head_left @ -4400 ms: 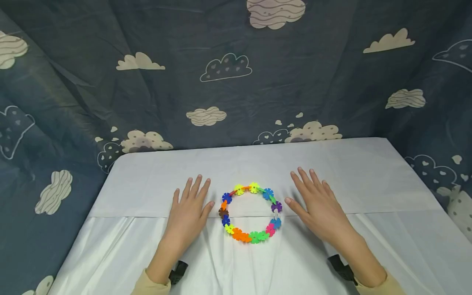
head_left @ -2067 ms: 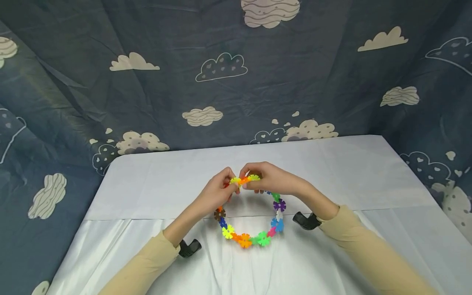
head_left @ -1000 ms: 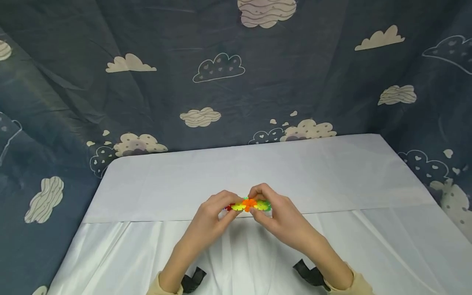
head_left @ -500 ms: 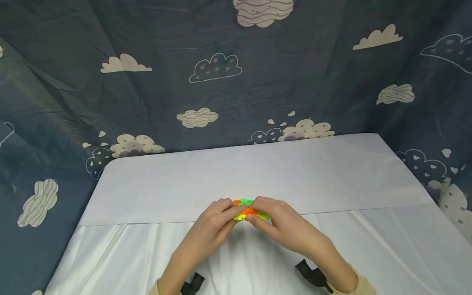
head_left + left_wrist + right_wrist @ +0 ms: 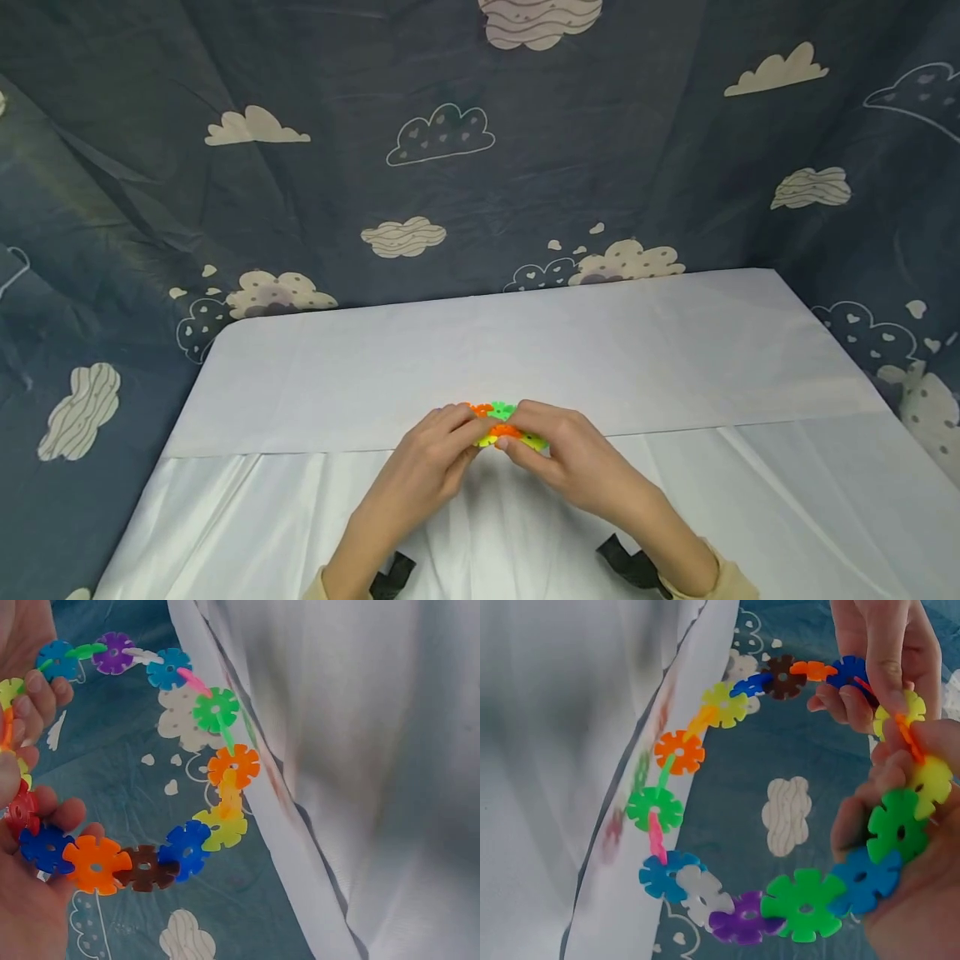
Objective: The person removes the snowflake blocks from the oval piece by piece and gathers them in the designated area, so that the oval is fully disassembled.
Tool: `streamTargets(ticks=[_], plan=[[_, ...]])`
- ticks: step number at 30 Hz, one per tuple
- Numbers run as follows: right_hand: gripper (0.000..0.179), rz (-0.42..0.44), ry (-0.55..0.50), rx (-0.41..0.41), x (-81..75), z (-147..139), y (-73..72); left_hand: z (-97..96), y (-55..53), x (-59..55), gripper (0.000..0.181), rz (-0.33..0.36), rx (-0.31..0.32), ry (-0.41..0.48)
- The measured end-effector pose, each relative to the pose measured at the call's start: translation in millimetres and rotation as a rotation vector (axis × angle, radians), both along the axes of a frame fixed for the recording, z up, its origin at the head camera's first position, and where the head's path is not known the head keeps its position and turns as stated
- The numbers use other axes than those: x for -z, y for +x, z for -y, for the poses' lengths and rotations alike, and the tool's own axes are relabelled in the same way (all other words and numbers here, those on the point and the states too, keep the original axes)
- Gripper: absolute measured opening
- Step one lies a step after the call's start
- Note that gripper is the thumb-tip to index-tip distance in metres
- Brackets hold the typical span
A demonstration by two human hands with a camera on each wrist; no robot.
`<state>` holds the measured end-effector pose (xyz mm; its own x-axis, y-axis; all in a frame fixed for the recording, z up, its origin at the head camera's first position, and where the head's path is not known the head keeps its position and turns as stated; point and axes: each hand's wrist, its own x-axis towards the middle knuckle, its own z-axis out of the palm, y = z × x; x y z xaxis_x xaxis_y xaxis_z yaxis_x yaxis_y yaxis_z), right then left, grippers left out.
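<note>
A closed ring of colourful notched plastic snowflake discs is held up in front of me between both hands. My left hand pinches it by a yellow disc, with red and blue discs against its fingers in the left wrist view. My right hand pinches beside an orange disc, over the neighbouring yellow one; a green disc and a blue disc lie along its palm. The rest of the loop hangs free, mostly hidden by the hands in the head view but visible in both wrist views.
A white cloth covers the table, with a seam across it and folds toward the front. Behind and beside it hangs a dark curtain with cloud prints. Black straps sit at both wrists.
Both hands lay spread beside the ring on the table. They gripped its far side, raised it and brought it nearer, tilting it up. Over the last half second they hold almost still.
</note>
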<state>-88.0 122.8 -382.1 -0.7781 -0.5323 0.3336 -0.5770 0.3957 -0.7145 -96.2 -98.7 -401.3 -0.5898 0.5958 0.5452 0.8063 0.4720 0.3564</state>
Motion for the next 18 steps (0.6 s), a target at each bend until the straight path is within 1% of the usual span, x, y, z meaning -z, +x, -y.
streamTargets(ticks=[4,6,11,15,18], plan=[[0.012,-0.070,-0.017,0.020,0.4,3.1,-0.7,0.4,-1.1,2.4,0.023,0.018,-0.003,0.026],[0.010,-0.086,-0.020,0.021,-0.7,3.3,-1.3,0.3,-1.3,2.2,0.022,0.028,0.003,0.035],[0.008,-0.065,-0.016,0.017,-2.3,2.0,-1.9,1.0,-0.7,0.8,0.027,0.031,-0.014,0.053],[0.004,-0.059,-0.015,0.032,-2.8,-1.0,-1.2,1.7,-1.5,1.8,0.031,0.006,-0.034,0.074],[0.003,-0.064,-0.012,0.043,-3.9,-3.2,-1.2,2.2,-3.0,2.5,0.032,-0.007,-0.050,0.090]])
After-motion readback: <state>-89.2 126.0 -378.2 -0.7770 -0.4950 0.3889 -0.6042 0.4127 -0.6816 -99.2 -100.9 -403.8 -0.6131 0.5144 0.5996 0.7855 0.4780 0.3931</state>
